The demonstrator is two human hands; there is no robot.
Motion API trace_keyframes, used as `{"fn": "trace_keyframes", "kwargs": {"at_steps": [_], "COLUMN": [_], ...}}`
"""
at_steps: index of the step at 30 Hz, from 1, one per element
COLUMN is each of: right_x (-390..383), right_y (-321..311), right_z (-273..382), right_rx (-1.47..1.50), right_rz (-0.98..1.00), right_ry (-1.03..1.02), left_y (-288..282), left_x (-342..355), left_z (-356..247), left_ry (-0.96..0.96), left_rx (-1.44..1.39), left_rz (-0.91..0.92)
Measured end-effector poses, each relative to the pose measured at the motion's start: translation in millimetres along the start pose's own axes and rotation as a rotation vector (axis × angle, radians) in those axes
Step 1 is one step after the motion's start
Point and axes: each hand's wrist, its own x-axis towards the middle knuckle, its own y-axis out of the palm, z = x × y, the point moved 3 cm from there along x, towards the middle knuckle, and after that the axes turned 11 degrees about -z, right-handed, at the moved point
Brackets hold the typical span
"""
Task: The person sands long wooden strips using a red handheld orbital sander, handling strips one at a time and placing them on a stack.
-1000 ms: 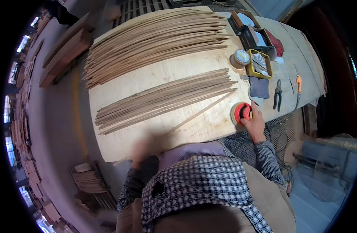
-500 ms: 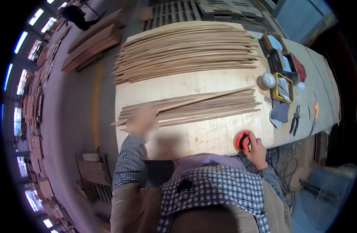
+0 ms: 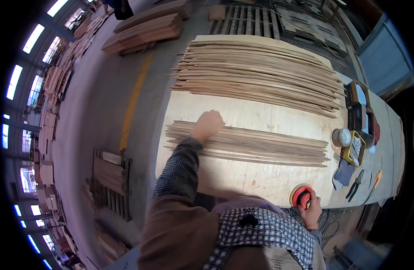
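Note:
My left hand (image 3: 209, 125) is closed at the far edge of the nearer bundle of thin wooden strips (image 3: 270, 146). Its fingers curl over a strip along that edge, and the fingertips are hidden. My right hand (image 3: 312, 213) grips a round red-and-black sander (image 3: 299, 195), which rests near the front right edge of the pale wooden board (image 3: 243, 180). Farther back lies a wider pile of similar strips (image 3: 256, 74), spread side by side across the board.
To the right stand a lidded tub (image 3: 341, 137), a yellow basket (image 3: 353, 152) and dark boxes (image 3: 359, 96). Pliers (image 3: 355, 185) and an orange-handled tool (image 3: 377, 179) lie nearby. Stacked timber (image 3: 146, 31) and a loaded rack (image 3: 111, 173) stand on the floor, left. A person (image 3: 121, 8) is far off.
My left hand has moved away from me to the bundle's far edge. The strip that lay slanted across the bundle is now in line with the others. The view has shifted.

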Motion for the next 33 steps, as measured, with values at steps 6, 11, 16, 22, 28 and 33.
{"fn": "trace_keyframes", "kwargs": {"at_steps": [6, 11, 16, 22, 28, 33], "right_x": [18.5, 25.1, 27.7, 25.2, 24.2, 24.3], "right_y": [-24.4, -28.2, -28.8, -29.5, -27.8, -28.5], "right_z": [24.8, 32.2, 27.1, 31.0, 36.6, 37.3], "right_rx": [0.086, 0.106, 0.053, 0.056, 0.058, 0.054], "right_rz": [0.029, 0.017, 0.003, 0.02, 0.011, -0.01], "right_ry": [0.143, 0.162, 0.186, 0.24, 0.248, 0.233], "left_y": [-7.3, 13.2, 1.2, -24.4, 0.1, 27.3], "left_x": [18.7, 3.8, 9.3, 20.7, 28.4, 47.9], "left_z": [68.6, 108.1, 97.6, 82.2, 48.3, 21.3], "left_ry": [-0.664, -0.801, -0.841, -0.79, -0.18, -0.078], "left_rx": [0.27, 0.11, 0.138, 0.402, 0.253, 0.101], "left_rz": [-0.608, -0.608, -0.52, -0.147, -0.212, -0.244]}}
